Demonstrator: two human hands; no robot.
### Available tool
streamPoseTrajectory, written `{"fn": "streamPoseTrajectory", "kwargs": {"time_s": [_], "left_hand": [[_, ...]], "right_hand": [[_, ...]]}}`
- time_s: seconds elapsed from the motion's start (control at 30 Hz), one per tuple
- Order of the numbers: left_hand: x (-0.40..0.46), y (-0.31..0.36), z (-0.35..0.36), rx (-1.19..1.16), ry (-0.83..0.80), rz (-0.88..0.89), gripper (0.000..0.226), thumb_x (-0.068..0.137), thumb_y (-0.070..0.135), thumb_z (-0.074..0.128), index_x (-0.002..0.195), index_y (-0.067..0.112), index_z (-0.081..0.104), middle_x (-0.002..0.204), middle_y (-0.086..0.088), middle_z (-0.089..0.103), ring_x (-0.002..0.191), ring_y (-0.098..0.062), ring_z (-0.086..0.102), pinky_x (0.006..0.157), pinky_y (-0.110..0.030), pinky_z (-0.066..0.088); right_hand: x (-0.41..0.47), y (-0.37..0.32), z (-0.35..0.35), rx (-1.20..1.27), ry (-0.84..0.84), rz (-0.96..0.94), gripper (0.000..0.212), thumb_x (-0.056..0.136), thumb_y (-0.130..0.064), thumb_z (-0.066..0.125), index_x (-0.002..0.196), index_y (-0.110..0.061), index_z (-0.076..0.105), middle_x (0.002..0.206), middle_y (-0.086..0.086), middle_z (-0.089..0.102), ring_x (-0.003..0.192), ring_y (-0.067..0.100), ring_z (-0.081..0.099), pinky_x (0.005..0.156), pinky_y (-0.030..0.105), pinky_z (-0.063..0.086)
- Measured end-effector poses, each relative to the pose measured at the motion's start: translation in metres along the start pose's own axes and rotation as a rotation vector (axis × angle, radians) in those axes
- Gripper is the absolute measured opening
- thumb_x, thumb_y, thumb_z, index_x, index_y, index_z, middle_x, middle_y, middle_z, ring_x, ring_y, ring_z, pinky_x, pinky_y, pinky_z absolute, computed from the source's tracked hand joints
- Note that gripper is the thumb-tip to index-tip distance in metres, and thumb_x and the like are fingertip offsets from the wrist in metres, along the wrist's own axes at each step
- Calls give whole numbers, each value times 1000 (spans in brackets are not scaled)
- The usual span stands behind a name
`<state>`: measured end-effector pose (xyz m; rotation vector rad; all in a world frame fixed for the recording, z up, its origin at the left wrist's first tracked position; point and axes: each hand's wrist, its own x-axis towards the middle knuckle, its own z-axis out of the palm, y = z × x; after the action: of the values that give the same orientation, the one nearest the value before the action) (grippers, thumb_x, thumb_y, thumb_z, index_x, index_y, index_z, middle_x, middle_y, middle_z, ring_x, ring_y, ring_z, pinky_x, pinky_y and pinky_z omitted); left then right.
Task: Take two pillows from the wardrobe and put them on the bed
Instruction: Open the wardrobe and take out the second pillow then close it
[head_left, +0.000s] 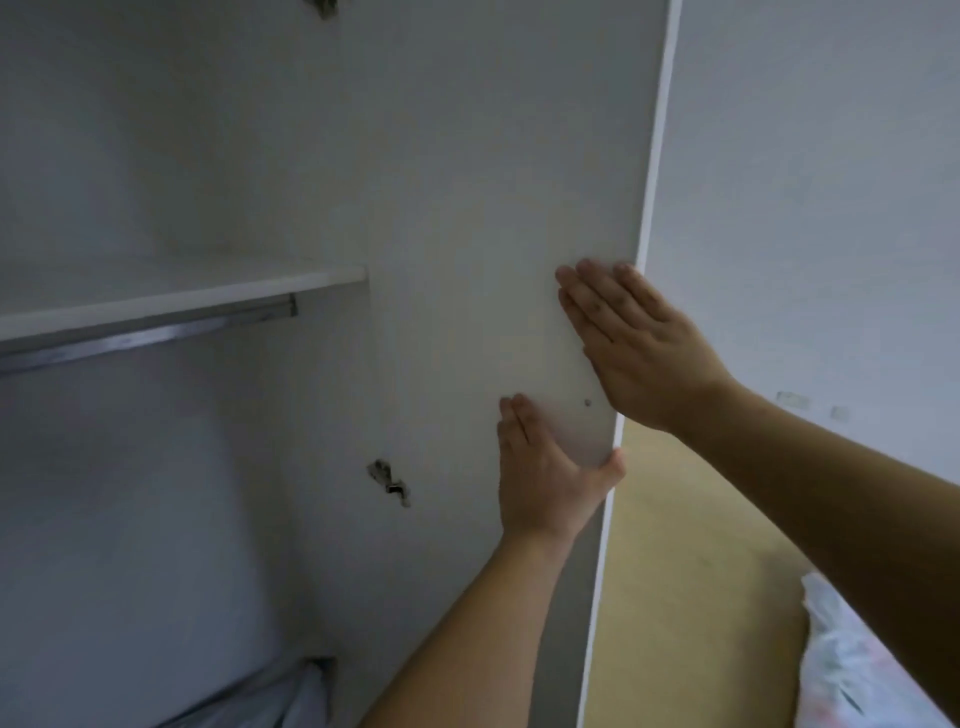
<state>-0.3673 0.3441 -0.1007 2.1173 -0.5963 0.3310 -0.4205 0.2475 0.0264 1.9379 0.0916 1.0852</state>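
The white wardrobe door (467, 208) stands open, its inner face towards me. My left hand (545, 478) lies flat on that face near the door's free edge, with the thumb hooked over the edge. Higher up, my right hand (639, 348) presses flat against the same face, fingers together and pointing up-left. Neither hand holds a pillow. At the lower right, part of a floral pillow (857, 665) shows beside a pale wooden panel (675, 571). Something wrapped in clear plastic (280, 696) lies at the bottom of the wardrobe; I cannot tell what it is.
Inside the wardrobe a white shelf (182, 296) runs across with a metal hanging rail (145, 338) just beneath it. A door hinge (389, 483) sits on the inner side. A white wall (831, 208) fills the right.
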Motion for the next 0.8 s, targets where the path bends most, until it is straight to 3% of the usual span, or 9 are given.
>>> {"fn": "streamPoseTrajectory", "kwargs": {"time_s": [0.17, 0.3, 0.4, 0.53, 0.63, 0.8], "left_hand": [[35, 5, 30, 52, -16, -1, 140, 53, 89, 52, 149, 12, -15, 160, -10, -11, 147, -29, 0, 108, -59, 27], [46, -13, 46, 30, -28, 56, 142, 48, 98, 38, 146, 17, -25, 158, -8, -23, 145, -28, -17, 108, -66, 13], [49, -30, 44, 29, -33, 147, 131, 57, 93, 38, 147, 21, -24, 159, -8, -19, 145, -27, -16, 111, -64, 11], [57, -78, 17, 286, -78, 323, 101, 79, 79, 32, 148, 26, -18, 160, -8, -12, 147, -27, -10, 113, -62, 9], [59, -127, -16, 316, -91, 165, 92, 85, 73, 29, 146, 28, -24, 159, -4, -20, 145, -23, -17, 115, -57, -1], [40, -236, -98, 505, -57, -49, 85, 92, 64, 30, 143, 32, -30, 157, -1, -26, 145, -21, -21, 115, -49, -10]], "right_hand": [[-5, 19, 29, 5, -218, 45, 59, 96, -22, 40, 148, -2, 24, 157, 13, 22, 145, 30, 20, 119, 47, 19], [-7, 16, 40, -7, -193, 52, 60, 95, -22, 42, 148, -2, 25, 156, 14, 23, 145, 30, 21, 119, 46, 19], [-7, 4, 41, 23, -196, 97, 63, 91, -19, 46, 147, 0, 26, 156, 16, 23, 144, 31, 22, 119, 46, 18], [7, -29, 44, 105, -208, 108, 59, 91, -13, 30, 148, 1, 22, 157, 18, 19, 145, 33, 18, 120, 45, 12], [33, -78, 52, 272, -307, 88, 68, 88, -17, 26, 149, -1, -1, 160, 16, -2, 148, 30, -2, 118, 42, -9], [89, -201, 55, 570, -263, 15, 72, 87, -26, 26, 145, -3, -12, 159, 13, -12, 147, 27, -12, 118, 42, -16]]}}
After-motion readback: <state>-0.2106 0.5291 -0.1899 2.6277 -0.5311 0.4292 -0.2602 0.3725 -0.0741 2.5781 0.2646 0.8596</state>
